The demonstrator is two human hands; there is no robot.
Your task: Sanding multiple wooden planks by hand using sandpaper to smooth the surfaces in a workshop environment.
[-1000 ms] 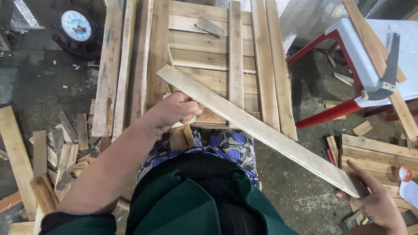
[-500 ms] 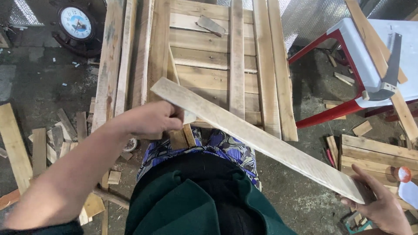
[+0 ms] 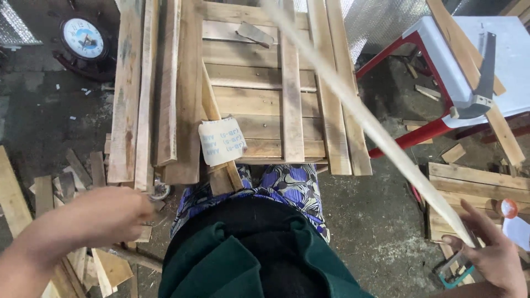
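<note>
Across the right half of the view, the long wooden slat (image 3: 353,110) ran as a motion-blurred diagonal from the top centre down to the right hand (image 3: 491,259), its far end up above the pallet (image 3: 259,99) and its near end low at the right. That hand alone carried it, the slat's end resting at the thumb side while the fingers (image 3: 476,216) stood spread and only loosely curled; whether any of them truly pinched the wood I could not tell. With 1 loose hold at the very end, the slat looked likely to twist out or drop onto the pallet boards. Its swinging far end could also have caught the red-legged white table (image 3: 441,60) or the metal tool (image 3: 481,83) lying on it. The left hand (image 3: 105,218) was well apart, low at the left above the wood offcuts (image 3: 61,187), blurred, fingers drawn together in a loose curl and apparently holding nothing, so it gave the slat no support. A small teal-edged object (image 3: 454,270) sat just under the right hand and could have crowded the hold. Loose scraps around the person's lap were a tripping risk
</note>
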